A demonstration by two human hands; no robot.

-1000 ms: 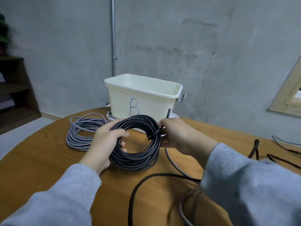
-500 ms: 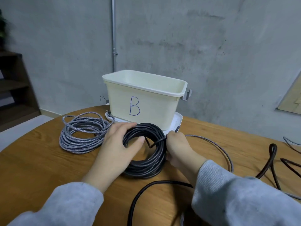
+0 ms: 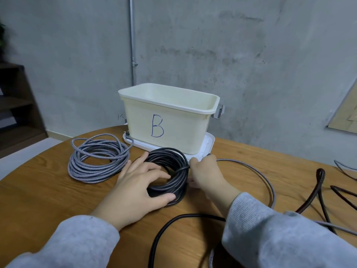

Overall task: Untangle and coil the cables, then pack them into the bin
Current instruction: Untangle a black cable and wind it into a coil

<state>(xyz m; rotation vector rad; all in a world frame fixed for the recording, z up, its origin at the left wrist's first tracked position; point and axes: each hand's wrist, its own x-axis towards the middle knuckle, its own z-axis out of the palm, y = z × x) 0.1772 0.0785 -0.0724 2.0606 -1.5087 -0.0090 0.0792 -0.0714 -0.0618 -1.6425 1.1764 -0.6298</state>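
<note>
A round wooden tabletop [image 3: 38,192] carries everything, with a grey concrete wall behind it. Toward its far edge stands the cream bin [image 3: 170,120], open at the top and marked with a blue letter B on its near wall; it sits on a flat white lid [image 3: 209,143] that shows around its base. Left of the bin lies a coil of grey braided cable [image 3: 96,161], flat on the wood and apart from both hands. Just in front of the bin lies the black cable coil [image 3: 170,175], its far edge overlapping the white lid. The left hand [image 3: 135,190] rests over the near left side of this coil, fingers spread and fairly straight, thumb pressed against the outer loops, fingertips reaching into the middle. The right hand [image 3: 206,175] sits at the coil's right side with fingers curled, pinching a strand of the black cable where it crosses the loops. A loose grey cable [image 3: 257,171] arcs away to the right behind that hand, a thick black cable [image 3: 170,227] curves across the near tabletop between the grey sleeves, and dark brown cables [image 3: 318,182] lie tangled at the far right
</note>
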